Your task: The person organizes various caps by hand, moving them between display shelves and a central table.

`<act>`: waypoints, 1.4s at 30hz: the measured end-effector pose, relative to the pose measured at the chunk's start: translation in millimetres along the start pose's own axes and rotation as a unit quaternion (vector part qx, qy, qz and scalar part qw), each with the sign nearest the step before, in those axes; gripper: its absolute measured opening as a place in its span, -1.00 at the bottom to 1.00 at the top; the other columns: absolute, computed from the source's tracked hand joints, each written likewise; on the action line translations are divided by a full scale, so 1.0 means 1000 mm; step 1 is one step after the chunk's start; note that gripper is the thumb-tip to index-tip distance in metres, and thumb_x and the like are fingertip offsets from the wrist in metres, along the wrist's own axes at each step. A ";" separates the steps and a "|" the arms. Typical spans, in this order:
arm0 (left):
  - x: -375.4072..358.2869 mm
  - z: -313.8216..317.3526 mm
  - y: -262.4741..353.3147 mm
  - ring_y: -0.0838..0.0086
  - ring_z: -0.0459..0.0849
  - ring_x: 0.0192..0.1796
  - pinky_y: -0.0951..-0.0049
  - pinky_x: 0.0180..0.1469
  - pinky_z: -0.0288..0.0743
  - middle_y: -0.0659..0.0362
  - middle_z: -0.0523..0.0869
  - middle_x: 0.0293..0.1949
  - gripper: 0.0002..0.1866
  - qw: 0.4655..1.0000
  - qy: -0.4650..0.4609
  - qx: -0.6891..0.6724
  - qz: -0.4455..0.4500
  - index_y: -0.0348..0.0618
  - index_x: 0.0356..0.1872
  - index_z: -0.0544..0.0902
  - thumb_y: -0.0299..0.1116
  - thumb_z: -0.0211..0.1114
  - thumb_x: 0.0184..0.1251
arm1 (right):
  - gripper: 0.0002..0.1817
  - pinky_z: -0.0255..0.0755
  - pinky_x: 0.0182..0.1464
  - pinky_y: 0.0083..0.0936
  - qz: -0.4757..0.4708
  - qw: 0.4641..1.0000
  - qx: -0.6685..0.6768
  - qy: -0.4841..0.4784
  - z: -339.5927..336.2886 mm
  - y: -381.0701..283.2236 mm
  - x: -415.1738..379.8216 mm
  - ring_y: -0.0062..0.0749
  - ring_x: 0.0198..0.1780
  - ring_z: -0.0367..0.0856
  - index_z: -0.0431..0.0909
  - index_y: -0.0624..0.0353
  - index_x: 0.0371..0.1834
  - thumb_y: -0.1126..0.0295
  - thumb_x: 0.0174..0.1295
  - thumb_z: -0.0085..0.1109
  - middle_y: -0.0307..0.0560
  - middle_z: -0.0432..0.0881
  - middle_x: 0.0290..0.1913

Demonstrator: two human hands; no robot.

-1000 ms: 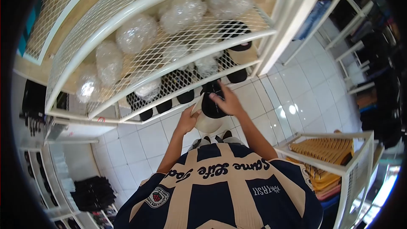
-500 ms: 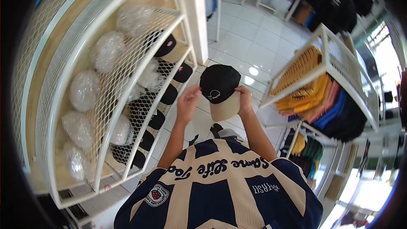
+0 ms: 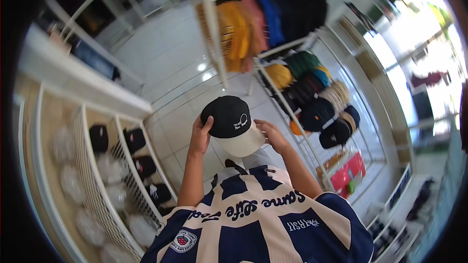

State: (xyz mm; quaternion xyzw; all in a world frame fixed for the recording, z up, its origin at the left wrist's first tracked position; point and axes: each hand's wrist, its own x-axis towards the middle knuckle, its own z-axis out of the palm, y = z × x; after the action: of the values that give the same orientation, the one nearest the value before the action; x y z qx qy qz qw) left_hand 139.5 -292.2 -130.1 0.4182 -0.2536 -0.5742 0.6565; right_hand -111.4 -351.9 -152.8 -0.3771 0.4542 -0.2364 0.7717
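A baseball cap (image 3: 226, 119) with a black crown, small white lettering and a cream brim is held out in front of my body. My left hand (image 3: 199, 135) grips the left side of the crown, its thumb lying on the black cloth. At the right edge of the brim, the fingers of my right hand (image 3: 273, 135) are bent against the cap. What the fingertips do beneath the brim is hidden.
A white mesh rack (image 3: 87, 165) at the left holds dark caps and clear-wrapped bundles. To the right, a shelf carries many caps (image 3: 317, 114). Folded yellow, pink and blue clothes (image 3: 239, 29) lie in a white-framed stand ahead. White floor tiles (image 3: 170, 92) run between them.
The view has swung right, bringing the cap shelf into sight. My left hand, formerly beside the cap with fingers apart, now grips the crown. My right hand has a lighter hold on the brim.
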 end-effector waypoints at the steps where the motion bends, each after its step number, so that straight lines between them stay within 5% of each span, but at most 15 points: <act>1: 0.008 0.018 -0.013 0.42 0.57 0.14 0.45 0.25 0.39 0.08 0.62 0.10 -0.59 0.999 -0.033 0.023 -0.023 -0.35 0.19 0.46 -0.36 0.21 0.42 | -0.42 0.55 -0.04 -0.38 0.014 0.998 -0.049 0.037 -0.020 -0.001 -0.022 -0.33 0.00 0.60 0.30 0.22 0.36 0.20 0.32 0.03 -0.04 0.58 0.07; 6: 0.040 0.120 -0.075 0.53 0.55 0.01 0.52 0.15 0.38 0.14 0.65 -0.04 -0.77 0.953 -0.244 0.161 -0.080 -0.36 0.02 0.51 -0.45 0.15 0.43 | -0.35 0.61 -0.22 -0.52 0.005 0.991 0.025 0.130 -0.118 0.037 -0.102 -0.41 -0.03 0.59 0.31 0.16 0.36 0.21 0.24 0.29 -0.11 0.58 -0.02; 12: 0.069 0.257 -0.183 0.54 0.51 -0.07 0.48 0.06 0.38 0.19 0.63 -0.20 -0.82 0.864 -0.361 0.345 -0.059 -0.26 -0.09 0.51 -0.44 0.22 0.37 | -0.31 0.66 -0.24 -0.49 -0.018 0.936 0.089 0.339 -0.219 0.083 -0.154 -0.36 -0.11 0.64 0.33 0.30 0.31 0.19 0.19 0.35 0.01 0.63 -0.10; 13: 0.075 0.280 -0.208 0.39 0.56 -0.07 0.39 0.07 0.39 0.12 0.63 -0.18 -0.80 0.847 -0.389 0.359 -0.050 -0.22 -0.09 0.51 -0.41 0.24 0.33 | -0.26 0.68 -0.18 -0.42 0.015 0.932 0.111 0.345 -0.238 0.087 -0.161 -0.24 0.02 0.59 0.31 0.26 0.31 0.17 0.12 0.42 0.08 0.53 0.01; 18: 0.093 0.369 -0.340 -0.04 0.54 -0.02 0.20 0.06 0.41 -0.08 0.58 -0.15 -0.73 0.759 -0.453 0.467 0.027 -0.16 -0.05 0.53 -0.35 0.23 0.26 | -0.11 0.70 -0.13 -0.26 0.066 0.890 0.157 0.424 -0.333 0.151 -0.159 -0.16 0.01 0.58 0.15 0.26 0.33 0.29 -0.02 0.52 0.10 0.45 0.04; 26: 0.098 0.394 -0.472 0.02 0.54 0.02 0.20 0.05 0.43 -0.03 0.55 -0.13 -0.74 0.673 -0.433 0.600 -0.006 -0.15 -0.07 0.52 -0.37 0.24 0.23 | -0.05 0.69 -0.10 -0.37 0.136 0.832 0.241 0.481 -0.409 0.214 -0.123 -0.15 0.04 0.61 0.12 0.27 0.36 0.32 -0.07 0.54 0.21 0.49 0.15; 28: 0.107 0.396 -0.493 0.00 0.47 0.20 0.22 0.17 0.41 -0.09 0.52 0.08 -0.58 0.633 -0.459 0.616 -0.095 -0.16 0.14 0.46 -0.37 0.23 0.26 | -0.07 0.67 -0.16 -0.44 0.132 0.822 0.269 0.485 -0.420 0.237 -0.105 -0.22 0.04 0.62 0.16 0.26 0.36 0.27 -0.05 0.53 0.21 0.50 0.15; 30: 0.105 0.389 -0.515 0.00 0.29 0.40 0.28 0.29 0.36 -0.18 0.30 0.35 -0.35 0.721 -0.461 0.515 -0.052 -0.18 0.39 0.22 -0.37 0.22 0.30 | -0.08 0.68 -0.11 -0.33 0.157 0.803 0.305 0.487 -0.432 0.261 -0.084 -0.10 0.09 0.58 0.11 0.31 0.38 0.24 0.02 0.48 0.24 0.46 0.16; 31: 0.109 0.384 -0.524 0.08 0.11 0.50 0.36 0.33 0.32 -0.20 0.04 0.48 -0.18 0.691 -0.489 0.522 -0.106 -0.16 0.50 -0.07 -0.35 0.22 0.33 | -0.09 0.67 -0.12 -0.33 0.147 0.806 0.201 0.538 -0.434 0.271 -0.074 -0.09 0.07 0.60 0.11 0.26 0.41 0.20 0.06 0.43 0.27 0.44 0.20; 33: 0.101 0.372 -0.535 0.08 0.13 0.49 0.36 0.39 0.20 -0.23 0.08 0.46 -0.17 0.732 -0.435 0.494 -0.174 -0.23 0.49 -0.03 -0.30 0.24 0.31 | -0.13 0.66 -0.17 -0.35 0.132 0.776 -0.072 0.612 -0.435 0.297 -0.054 -0.07 -0.02 0.64 0.11 0.11 0.47 0.09 0.14 0.32 0.33 0.32 0.31; 34: 0.098 0.361 -0.545 0.07 0.15 0.48 0.35 0.44 0.07 -0.27 0.13 0.43 -0.15 0.771 -0.377 0.456 -0.235 -0.29 0.47 0.00 -0.24 0.27 0.28 | -0.13 0.66 -0.17 -0.35 0.133 0.778 -0.072 0.610 -0.435 0.291 -0.051 -0.07 -0.02 0.64 0.11 0.11 0.47 0.09 0.14 0.32 0.33 0.32 0.31; 36: 0.097 0.354 -0.545 0.07 0.25 0.44 0.22 0.39 0.18 -0.23 0.19 0.41 -0.13 0.760 -0.338 0.469 -0.298 -0.27 0.48 -0.02 -0.18 0.27 0.30 | -0.13 0.65 -0.18 -0.32 0.077 0.793 0.092 0.597 -0.433 0.271 -0.049 -0.05 -0.04 0.66 0.05 0.06 0.49 0.08 0.18 0.28 0.31 0.29 0.34; 38: 0.092 0.375 -0.520 0.06 0.35 0.36 0.07 0.25 0.34 -0.22 0.16 0.41 -0.04 0.694 -0.243 0.421 -0.531 -0.15 0.51 -0.19 -0.12 0.28 0.32 | -0.20 0.65 -0.16 -0.28 0.066 0.794 0.239 0.555 -0.427 0.208 -0.065 -0.05 -0.02 0.66 0.02 0.05 0.49 0.13 0.24 0.19 0.27 0.33 0.29; 40: 0.089 0.376 -0.526 0.12 0.40 0.32 0.09 0.25 0.33 -0.15 0.24 0.38 -0.05 0.692 -0.197 0.402 -0.566 -0.10 0.52 -0.15 -0.08 0.28 0.32 | -0.27 0.64 -0.28 -0.30 0.023 0.752 0.416 0.510 -0.433 0.204 -0.060 -0.10 -0.08 0.68 0.04 0.03 0.45 0.18 0.27 0.16 0.14 0.50 0.11; 42: 0.090 0.378 -0.532 0.18 0.36 0.36 0.10 0.27 0.31 -0.08 0.24 0.41 -0.10 0.720 -0.244 0.313 -0.569 -0.11 0.51 -0.08 -0.10 0.28 0.33 | -0.31 0.64 -0.28 -0.32 0.018 0.759 0.433 0.486 -0.445 0.204 -0.057 -0.08 -0.05 0.67 0.03 0.02 0.43 0.25 0.28 0.12 0.08 0.50 0.09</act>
State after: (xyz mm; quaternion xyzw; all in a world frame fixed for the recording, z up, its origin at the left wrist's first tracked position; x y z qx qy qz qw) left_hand -437.1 -471.1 -393.6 0.5112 -0.2847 -0.8096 -0.0467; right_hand -525.1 -351.9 -420.5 0.1705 0.6242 -0.5454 0.5328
